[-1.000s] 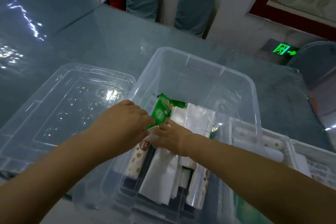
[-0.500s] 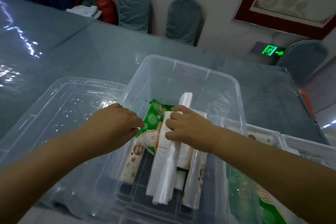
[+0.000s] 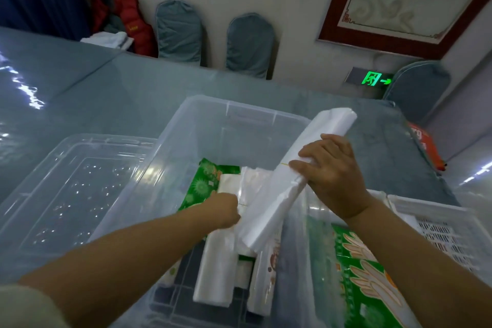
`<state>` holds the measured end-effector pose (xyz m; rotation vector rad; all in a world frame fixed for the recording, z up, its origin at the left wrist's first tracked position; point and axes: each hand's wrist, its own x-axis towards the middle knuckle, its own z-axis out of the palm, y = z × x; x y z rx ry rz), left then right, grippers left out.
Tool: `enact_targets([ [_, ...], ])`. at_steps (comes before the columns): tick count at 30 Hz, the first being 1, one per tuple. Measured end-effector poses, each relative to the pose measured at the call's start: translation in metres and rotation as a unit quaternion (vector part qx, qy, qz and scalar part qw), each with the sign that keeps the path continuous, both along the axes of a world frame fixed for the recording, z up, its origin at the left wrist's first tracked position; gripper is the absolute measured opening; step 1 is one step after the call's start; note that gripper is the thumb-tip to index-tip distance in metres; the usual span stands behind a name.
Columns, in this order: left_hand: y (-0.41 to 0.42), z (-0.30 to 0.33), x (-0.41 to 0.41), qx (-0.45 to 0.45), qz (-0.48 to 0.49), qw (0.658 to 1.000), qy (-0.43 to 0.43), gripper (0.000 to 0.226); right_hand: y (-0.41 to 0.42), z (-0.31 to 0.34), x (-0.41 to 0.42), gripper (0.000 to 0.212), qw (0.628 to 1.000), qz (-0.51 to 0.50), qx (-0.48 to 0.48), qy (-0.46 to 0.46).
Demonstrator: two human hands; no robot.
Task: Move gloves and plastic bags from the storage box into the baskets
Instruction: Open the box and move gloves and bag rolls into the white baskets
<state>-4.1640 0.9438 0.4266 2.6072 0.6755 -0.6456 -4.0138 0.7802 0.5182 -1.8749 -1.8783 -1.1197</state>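
Note:
A clear plastic storage box [image 3: 239, 112] stands in the middle of the table. Inside lie several white rolls of plastic bags [image 3: 215, 269] and a green glove packet [image 3: 205, 184]. My right hand [image 3: 332, 176] grips a long white bundle of plastic bags [image 3: 282, 194], lifted and tilted over the box's right rim. My left hand [image 3: 223, 210] is down inside the box, fingers closed on another white roll [image 3: 231, 184]; the fingertips are partly hidden. At the right stand white slotted baskets [image 3: 436, 229], and the nearer one holds a green glove packet [image 3: 367, 274].
The box's clear lid [image 3: 66, 194] lies upturned to the left. The glossy grey table [image 3: 93, 98] stretches left and behind. Chair backs [image 3: 178, 32] line the far wall. An orange packet [image 3: 423, 144] lies at the table's right edge.
My right hand has lifted the white bag bundle up and rightward out of the box. My left hand has reached deeper into the box onto another roll.

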Motion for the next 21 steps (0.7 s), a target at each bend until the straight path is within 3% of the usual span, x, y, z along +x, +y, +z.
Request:
enact_targets([
  [2, -0.006, -0.013, 0.006, -0.113, 0.124, 0.983, -0.068, 0.025, -0.001, -0.003, 0.001, 0.012, 1.0, -0.012, 0.012, 0.014],
  [5, -0.015, -0.019, 0.01, -0.305, 0.328, 0.877, -0.173, 0.032, -0.001, -0.005, 0.002, 0.013, 0.999, -0.022, 0.03, 0.033],
  [7, -0.016, -0.021, 0.007, -0.366, 0.39, 0.823, -0.191, 0.035, -0.001, -0.006, 0.003, 0.013, 0.997, -0.037, 0.038, 0.048],
  [8, -0.016, -0.025, 0.006, -0.376, 0.399, 0.814, -0.193, 0.03, -0.001, -0.008, 0.002, 0.014, 0.996, -0.048, 0.043, 0.057],
  [11, -0.012, -0.027, -0.001, -0.367, 0.375, 0.828, -0.2, 0.012, -0.002, -0.011, 0.002, 0.011, 0.991, -0.078, 0.072, 0.082],
  [14, -0.01, -0.025, 0.002, -0.381, 0.399, 0.789, -0.27, 0.015, -0.004, -0.013, 0.002, 0.012, 0.981, -0.116, 0.098, 0.123],
  [17, -0.006, -0.026, 0.011, -0.305, 0.364, 0.835, -0.278, 0.026, -0.011, -0.013, 0.005, 0.012, 0.974, -0.137, 0.093, 0.154],
  [21, -0.007, -0.019, 0.013, -0.207, 0.304, 0.862, -0.349, 0.005, -0.034, -0.004, 0.009, 0.013, 0.969, -0.159, 0.103, 0.159],
])
